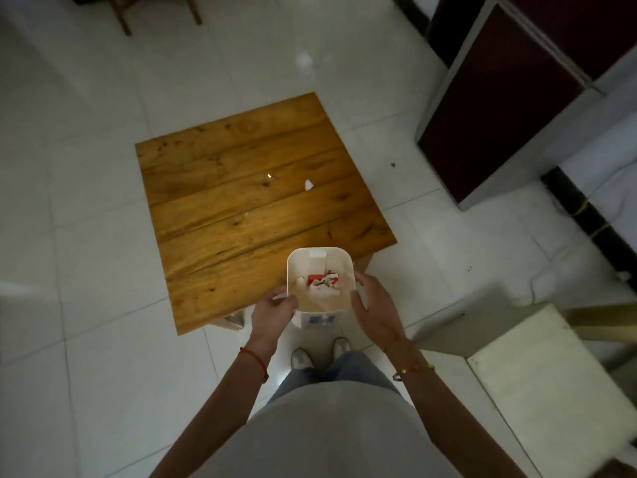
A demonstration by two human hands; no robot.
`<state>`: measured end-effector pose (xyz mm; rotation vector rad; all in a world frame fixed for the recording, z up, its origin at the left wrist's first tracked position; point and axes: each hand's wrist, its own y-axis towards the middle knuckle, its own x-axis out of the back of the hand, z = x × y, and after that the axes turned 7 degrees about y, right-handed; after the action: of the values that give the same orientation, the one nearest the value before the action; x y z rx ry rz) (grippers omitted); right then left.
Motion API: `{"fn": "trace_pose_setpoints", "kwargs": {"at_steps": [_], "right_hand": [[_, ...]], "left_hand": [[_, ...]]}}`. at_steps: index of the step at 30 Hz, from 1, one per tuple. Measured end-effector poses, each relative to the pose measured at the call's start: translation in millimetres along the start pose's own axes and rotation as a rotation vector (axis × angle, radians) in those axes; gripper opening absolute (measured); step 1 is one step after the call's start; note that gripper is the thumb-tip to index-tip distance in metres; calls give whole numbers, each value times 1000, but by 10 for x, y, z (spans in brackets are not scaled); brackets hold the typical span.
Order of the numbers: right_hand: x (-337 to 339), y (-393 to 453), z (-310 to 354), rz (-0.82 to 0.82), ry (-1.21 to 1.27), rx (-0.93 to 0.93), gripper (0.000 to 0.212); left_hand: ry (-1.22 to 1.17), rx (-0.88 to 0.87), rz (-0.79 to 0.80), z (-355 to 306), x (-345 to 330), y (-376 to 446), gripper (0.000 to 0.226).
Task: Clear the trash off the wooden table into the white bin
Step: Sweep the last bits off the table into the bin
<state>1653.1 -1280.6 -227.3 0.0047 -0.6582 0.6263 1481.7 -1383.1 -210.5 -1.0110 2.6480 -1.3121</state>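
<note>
The white bin [346, 262] is held up between my hands, over the near edge of the wooden table [220, 215]. Red and white crumpled trash [324, 281] lies inside it. My left hand [274, 313] grips the bin's left rim and a white flap there. My right hand [374, 310] cups the bin's right side, fingers spread along its wall. On the table top lie a white paper scrap [308, 184], a tiny bright scrap [270, 176] and a small white speck [246, 213].
A dark red cabinet [510, 98] stands at the right. A pale stool or box [548, 384] sits near my right arm. Wooden chair legs [125, 22] show at the top left. My shoes [320, 353] rest on the white tile floor.
</note>
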Motion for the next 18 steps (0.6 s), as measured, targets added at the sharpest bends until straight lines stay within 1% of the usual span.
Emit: {"fn": "trace_pose_setpoints", "kwargs": {"at_steps": [3, 7, 8, 10, 11, 16, 18], "right_hand": [[130, -15, -28, -80, 26, -54, 36], [337, 28, -109, -146, 25, -143, 37], [399, 47, -129, -157, 29, -156, 42], [547, 94, -173, -190, 54, -167, 53], [632, 126, -207, -201, 69, -174, 53], [1175, 429, -503, -219, 88, -163, 46], [1463, 625, -692, -194, 59, -154, 44]], "left_hand": [[57, -59, 42, -196, -110, -14, 19], [148, -101, 117, -443, -325, 45, 37], [165, -105, 129, -503, -395, 71, 36], [201, -118, 139, -623, -555, 124, 22], [216, -129, 141, -682, -648, 154, 16], [265, -158, 146, -1029, -1253, 338, 10], [275, -167, 133, -1206, -1565, 414, 8]]}}
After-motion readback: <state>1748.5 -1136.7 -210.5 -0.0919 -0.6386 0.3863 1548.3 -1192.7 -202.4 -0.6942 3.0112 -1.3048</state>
